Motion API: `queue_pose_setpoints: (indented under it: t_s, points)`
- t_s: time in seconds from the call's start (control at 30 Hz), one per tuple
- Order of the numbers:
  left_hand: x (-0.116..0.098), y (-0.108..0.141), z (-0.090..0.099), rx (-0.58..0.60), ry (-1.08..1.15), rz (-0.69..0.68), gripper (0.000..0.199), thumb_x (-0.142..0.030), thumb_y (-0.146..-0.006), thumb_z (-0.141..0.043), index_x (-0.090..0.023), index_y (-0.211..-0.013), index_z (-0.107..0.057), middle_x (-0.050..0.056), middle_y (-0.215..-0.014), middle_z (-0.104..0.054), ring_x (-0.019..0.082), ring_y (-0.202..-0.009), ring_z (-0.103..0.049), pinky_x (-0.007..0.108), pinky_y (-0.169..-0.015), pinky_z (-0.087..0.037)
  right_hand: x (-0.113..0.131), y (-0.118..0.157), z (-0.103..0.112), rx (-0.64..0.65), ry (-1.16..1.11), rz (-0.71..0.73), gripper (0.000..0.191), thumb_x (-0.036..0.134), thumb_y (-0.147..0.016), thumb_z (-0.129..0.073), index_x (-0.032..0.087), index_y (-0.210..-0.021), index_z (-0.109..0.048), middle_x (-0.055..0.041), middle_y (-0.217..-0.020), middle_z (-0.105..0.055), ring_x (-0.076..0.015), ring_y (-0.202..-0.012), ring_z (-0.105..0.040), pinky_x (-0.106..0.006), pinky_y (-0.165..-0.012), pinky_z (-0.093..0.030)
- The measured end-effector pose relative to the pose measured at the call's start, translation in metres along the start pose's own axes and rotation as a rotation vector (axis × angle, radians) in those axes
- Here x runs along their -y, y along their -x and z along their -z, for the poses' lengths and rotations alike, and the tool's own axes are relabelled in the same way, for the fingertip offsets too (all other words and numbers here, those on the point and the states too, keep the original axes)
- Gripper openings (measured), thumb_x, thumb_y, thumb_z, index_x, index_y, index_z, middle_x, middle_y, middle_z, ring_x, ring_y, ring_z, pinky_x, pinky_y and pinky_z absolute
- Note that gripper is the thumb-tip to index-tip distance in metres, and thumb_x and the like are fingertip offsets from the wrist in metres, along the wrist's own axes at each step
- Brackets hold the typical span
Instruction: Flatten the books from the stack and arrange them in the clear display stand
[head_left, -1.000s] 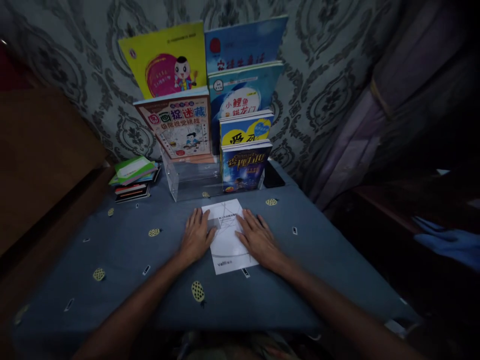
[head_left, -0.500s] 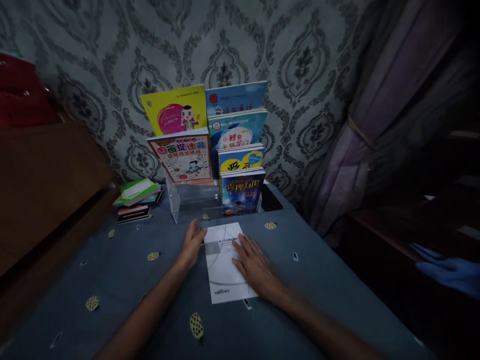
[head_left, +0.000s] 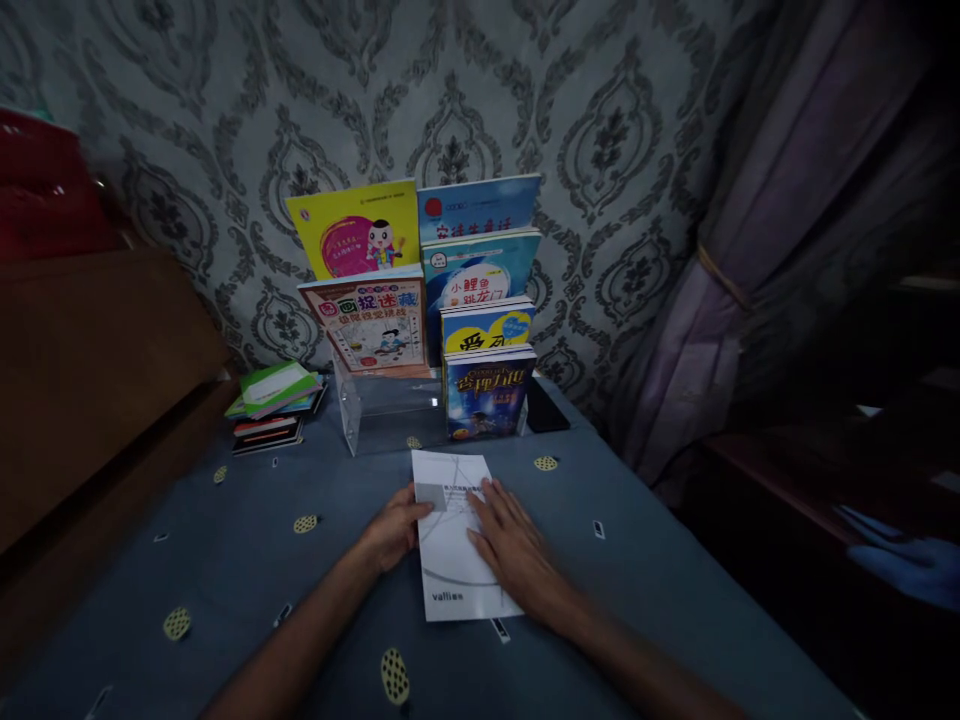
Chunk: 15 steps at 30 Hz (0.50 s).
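Note:
A white booklet (head_left: 457,570) with grey curved lines and "valli" printed near its lower edge lies on the table, front cover up. My left hand (head_left: 396,525) grips its left edge, the thumb on top of the cover and the fingers tucked beneath. Flat across the right side of the cover rests my right hand (head_left: 517,550), fingers stretched out. Just beyond the booklet stands a clear acrylic book rack (head_left: 349,410) with several children's books, among them a dark blue book (head_left: 486,395) in front and a brown-framed picture book (head_left: 379,325) to its left.
Left of the rack lies a stack of small books (head_left: 274,400), a green one on top. A black phone-like slab (head_left: 549,408) is at the rack's right. A patterned cloth covers the table (head_left: 637,590); a brown box (head_left: 97,370) and a curtain (head_left: 697,330) flank it.
My left hand has closed on the booklet's left edge, its thumb now over the cover. My right hand stays spread on the booklet. The view has shifted slightly.

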<state>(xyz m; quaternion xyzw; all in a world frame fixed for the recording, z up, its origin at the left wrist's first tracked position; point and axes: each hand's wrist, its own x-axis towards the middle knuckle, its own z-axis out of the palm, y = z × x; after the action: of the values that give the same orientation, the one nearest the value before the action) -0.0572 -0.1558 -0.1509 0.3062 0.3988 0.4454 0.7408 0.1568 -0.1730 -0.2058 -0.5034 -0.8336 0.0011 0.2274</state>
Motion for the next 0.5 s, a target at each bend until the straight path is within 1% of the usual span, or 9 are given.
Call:
queue_pose_setpoints:
  t_s: [0.1,0.2,0.3,0.37,0.43,0.5]
  points:
    - [0.001,0.003,0.001,0.050,0.045,-0.016,0.044,-0.013,-0.066,-0.084,-0.013,-0.108,-0.069,0.011,-0.102,-0.077,0.023,-0.086,-0.073,0.031,-0.077,-0.058,0.001,-0.001,0.004,0.041,-0.008,-0.042,0.054,0.043,-0.104,-0.036,0.021,-0.153,-0.044,-0.0153,-0.161,-0.038,-0.0313,-0.149,-0.035,-0.054,-0.118,-0.039]
    - [-0.004,0.006,0.005,0.050,0.057,-0.016,0.043,-0.015,-0.065,-0.087,-0.012,-0.105,-0.069,0.011,-0.098,-0.077,0.023,-0.083,-0.073,0.030,-0.074,-0.057,0.002,-0.002,0.009,0.075,-0.037,-0.108,0.057,0.045,-0.104,-0.034,0.018,-0.155,-0.040,-0.0174,-0.162,-0.035,-0.0325,-0.147,-0.038,-0.053,-0.116,-0.040]
    - [-0.010,0.008,0.008,0.046,0.061,-0.029,0.042,-0.016,-0.066,-0.087,-0.013,-0.105,-0.069,0.010,-0.096,-0.077,0.021,-0.081,-0.072,0.029,-0.072,-0.056,0.000,-0.003,0.016,0.058,-0.105,-0.137,0.057,0.044,-0.104,-0.034,0.018,-0.154,-0.040,-0.0172,-0.160,-0.038,-0.0320,-0.144,-0.043,-0.053,-0.115,-0.043]
    - [-0.013,0.010,0.009,0.062,0.048,-0.044,0.041,-0.018,-0.068,-0.086,-0.013,-0.105,-0.069,0.010,-0.097,-0.077,0.022,-0.082,-0.073,0.029,-0.073,-0.056,-0.003,-0.004,0.021,0.015,-0.189,-0.154,0.056,0.044,-0.102,-0.037,0.020,-0.153,-0.042,-0.0158,-0.157,-0.044,-0.0312,-0.142,-0.046,-0.052,-0.112,-0.045]
    - [-0.016,0.011,0.009,0.082,0.028,-0.057,0.041,-0.020,-0.069,-0.085,-0.014,-0.107,-0.069,0.010,-0.099,-0.077,0.023,-0.085,-0.073,0.029,-0.073,-0.055,-0.006,-0.007,0.025,-0.029,-0.326,-0.191,0.056,0.045,-0.100,-0.041,0.022,-0.151,-0.044,-0.0147,-0.148,-0.056,-0.0307,-0.135,-0.054,-0.050,-0.106,-0.051]
    - [-0.018,0.012,0.009,0.080,0.021,-0.074,0.042,-0.020,-0.068,-0.085,-0.014,-0.107,-0.069,0.010,-0.099,-0.077,0.024,-0.086,-0.073,0.029,-0.073,-0.055,-0.009,-0.011,0.027,-0.049,-0.501,-0.234,0.057,0.045,-0.098,-0.044,0.022,-0.150,-0.045,-0.0126,-0.127,-0.069,-0.0292,-0.114,-0.067,-0.047,-0.093,-0.059]
